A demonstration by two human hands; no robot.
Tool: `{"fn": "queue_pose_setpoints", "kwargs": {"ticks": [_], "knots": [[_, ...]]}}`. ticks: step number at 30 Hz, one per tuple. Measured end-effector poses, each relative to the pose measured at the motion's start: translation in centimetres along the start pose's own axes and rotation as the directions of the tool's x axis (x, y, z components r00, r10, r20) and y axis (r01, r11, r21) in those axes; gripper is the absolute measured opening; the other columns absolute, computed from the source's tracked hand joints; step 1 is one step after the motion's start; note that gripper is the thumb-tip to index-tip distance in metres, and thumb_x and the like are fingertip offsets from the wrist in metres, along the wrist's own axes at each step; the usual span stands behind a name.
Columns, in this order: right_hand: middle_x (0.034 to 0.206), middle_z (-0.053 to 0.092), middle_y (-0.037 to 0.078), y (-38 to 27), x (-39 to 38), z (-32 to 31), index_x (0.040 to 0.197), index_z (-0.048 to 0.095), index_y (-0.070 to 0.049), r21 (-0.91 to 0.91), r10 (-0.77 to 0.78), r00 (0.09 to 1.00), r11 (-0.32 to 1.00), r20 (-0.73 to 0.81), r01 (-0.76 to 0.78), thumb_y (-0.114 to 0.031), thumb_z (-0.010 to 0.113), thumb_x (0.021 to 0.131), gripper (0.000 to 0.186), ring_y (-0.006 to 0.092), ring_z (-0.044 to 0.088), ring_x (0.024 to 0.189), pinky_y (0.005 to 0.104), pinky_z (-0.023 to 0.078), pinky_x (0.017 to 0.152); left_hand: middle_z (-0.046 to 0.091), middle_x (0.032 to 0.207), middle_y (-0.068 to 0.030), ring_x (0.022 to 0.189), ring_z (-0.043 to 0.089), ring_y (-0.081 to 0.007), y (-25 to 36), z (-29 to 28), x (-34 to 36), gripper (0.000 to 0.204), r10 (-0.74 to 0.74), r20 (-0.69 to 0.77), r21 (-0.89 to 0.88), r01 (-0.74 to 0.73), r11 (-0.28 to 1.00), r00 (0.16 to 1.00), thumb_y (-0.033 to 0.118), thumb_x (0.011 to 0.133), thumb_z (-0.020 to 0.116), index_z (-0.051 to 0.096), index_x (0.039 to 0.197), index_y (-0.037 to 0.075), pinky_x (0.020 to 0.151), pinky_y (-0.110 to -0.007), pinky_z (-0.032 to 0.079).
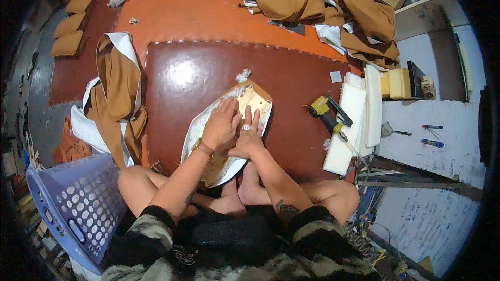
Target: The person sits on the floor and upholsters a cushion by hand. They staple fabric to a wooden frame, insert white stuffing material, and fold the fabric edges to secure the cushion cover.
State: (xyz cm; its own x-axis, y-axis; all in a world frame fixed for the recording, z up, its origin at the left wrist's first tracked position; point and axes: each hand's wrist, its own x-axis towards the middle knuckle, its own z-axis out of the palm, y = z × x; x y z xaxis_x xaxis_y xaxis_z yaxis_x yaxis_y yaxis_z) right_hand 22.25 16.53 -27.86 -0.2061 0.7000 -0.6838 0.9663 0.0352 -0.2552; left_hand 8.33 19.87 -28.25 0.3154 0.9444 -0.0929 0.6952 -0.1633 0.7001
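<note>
In front of my crossed legs lies an oval-ended panel [263, 108], its pale face upward. White-backed tan fabric [195, 132] folds around its edges, and bits of fluffy white stuffing show at its far end. My left hand [221, 125] lies flat on the panel's middle, fingers stretched forward. Beside it, my right hand [248, 136] presses on the panel with its fingers spread and a ring on one of them. Neither hand grips anything. A yellow and black staple gun [325, 112] with a hose rests to the right.
Long white foam strips [346, 125] lie right of the staple gun. Tan fabric covers [117, 86] drape at left, above a perforated lilac basket [86, 203]. More tan covers [284, 0] pile up at the far side. Three small tan cushions [69, 43] sit far left.
</note>
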Motion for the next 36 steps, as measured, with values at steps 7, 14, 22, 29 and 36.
{"fn": "queue_pose_setpoints", "kwargs": {"ticks": [7, 14, 22, 29, 36], "knots": [[0.168, -0.030, 0.031, 1.1, 0.0, -1.1, 0.168, -0.011, -0.003, -0.044, 0.003, 0.993, 0.999, 0.122, 0.002, -0.066, 0.096, 0.056, 0.167, 0.0569, -0.028, 0.153, 0.0733, 0.017, 0.124, 0.060, 0.145, -0.0297, 0.134, 0.059, -0.0437, -3.2, 3.2, 4.1, 0.088, -0.177, 0.257, -0.213, 0.235, 0.948, 0.950, 0.058, 0.089, 0.072, 0.054, 0.146, -0.006, 0.112, -0.047, 0.047], [0.164, -0.034, 0.036, 0.3, 0.8, -0.9, 0.165, -0.019, 0.000, -0.086, 0.023, 0.975, 0.996, 0.222, -0.004, -0.075, 0.091, 0.057, 0.171, 0.0599, -0.032, 0.150, 0.0742, 0.015, 0.123, 0.076, 0.117, -0.0271, 0.105, 0.076, -0.0323, -6.3, 2.1, 7.3, 0.102, -0.375, 0.584, -0.154, 0.552, 0.819, 0.720, 0.084, 0.078, 0.070, 0.075, 0.119, -0.009, 0.093, -0.042, 0.056], [0.167, -0.033, 0.032, 1.3, 1.0, -0.1, 0.170, 0.010, -0.001, -0.062, 0.020, 0.986, 0.998, 0.167, -0.010, -0.066, 0.089, 0.067, 0.145, 0.0571, -0.038, 0.148, 0.0730, 0.009, 0.124, 0.064, 0.139, -0.0255, 0.123, 0.065, -0.0420, 1.7, 2.5, 4.5, 0.052, -0.069, -0.052, 0.118, 0.075, 0.990, 0.996, 0.028, 0.095, 0.071, 0.061, 0.137, -0.002, 0.105, -0.048, 0.052], [0.168, -0.018, 0.041, 1.1, 1.2, -0.7, 0.166, 0.023, 0.005, -0.138, 0.027, 0.968, 0.990, 0.250, 0.008, -0.064, 0.085, 0.071, 0.132, 0.0605, -0.036, 0.148, 0.0743, 0.011, 0.124, 0.049, 0.158, -0.0233, 0.141, 0.052, -0.0414, -0.6, 4.6, 4.8, 0.060, -0.010, -0.057, -0.074, 0.006, 0.997, 0.998, 0.027, 0.097, 0.068, 0.051, 0.150, 0.003, 0.115, -0.047, 0.046], [0.170, -0.014, 0.038, 0.6, 1.6, -0.6, 0.169, 0.010, 0.000, -0.180, 0.066, 0.963, 0.984, 0.262, -0.018, -0.061, 0.087, 0.068, 0.141, 0.0609, -0.027, 0.152, 0.0733, 0.011, 0.124, 0.062, 0.143, -0.0281, 0.136, 0.056, -0.0447, -0.8, 2.6, 8.8, 0.077, -0.203, 0.301, -0.161, 0.260, 0.952, 0.932, 0.049, 0.091, 0.073, 0.055, 0.148, 0.000, 0.113, -0.046, 0.047]]}}
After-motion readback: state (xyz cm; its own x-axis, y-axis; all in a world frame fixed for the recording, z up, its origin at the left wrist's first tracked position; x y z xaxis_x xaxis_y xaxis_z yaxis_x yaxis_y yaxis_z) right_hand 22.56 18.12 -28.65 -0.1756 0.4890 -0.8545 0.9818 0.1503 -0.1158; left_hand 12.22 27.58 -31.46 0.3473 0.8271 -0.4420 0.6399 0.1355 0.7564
